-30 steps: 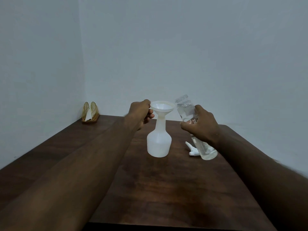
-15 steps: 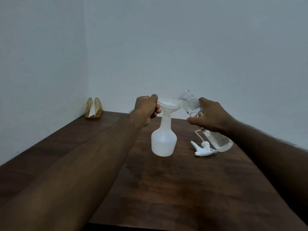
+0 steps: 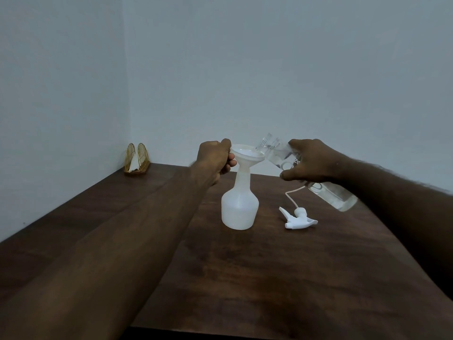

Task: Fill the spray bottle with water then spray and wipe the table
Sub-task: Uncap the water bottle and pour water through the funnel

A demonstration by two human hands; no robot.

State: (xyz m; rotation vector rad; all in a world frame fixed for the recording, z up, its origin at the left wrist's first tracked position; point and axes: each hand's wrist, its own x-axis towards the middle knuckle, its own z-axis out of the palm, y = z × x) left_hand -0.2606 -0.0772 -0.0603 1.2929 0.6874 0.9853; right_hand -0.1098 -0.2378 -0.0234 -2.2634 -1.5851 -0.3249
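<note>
spray bottle [image 3: 239, 209] stands on the table [image 3: 269, 278], funnel [image 3: 247, 154] in its neck. left hand [image 3: 215, 158] at the funnel's 9 o'clock grips its rim; right hand [image 3: 311, 164] at 3 o'clock grips a tilted water bottle [image 3: 333, 195], label [image 3: 297, 161] reading only "ze".

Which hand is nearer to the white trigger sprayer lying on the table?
Right. The right hand, holding the water bottle, is above the trigger sprayer; the left hand holds the funnel, left of the spray bottle.

Both arms extended forward; left hand [image 3: 215, 159] curled, pinching funnel [image 3: 247, 155] rim; right hand [image 3: 311, 165] wrapped round tilted water bottle [image 3: 336, 196]
</note>
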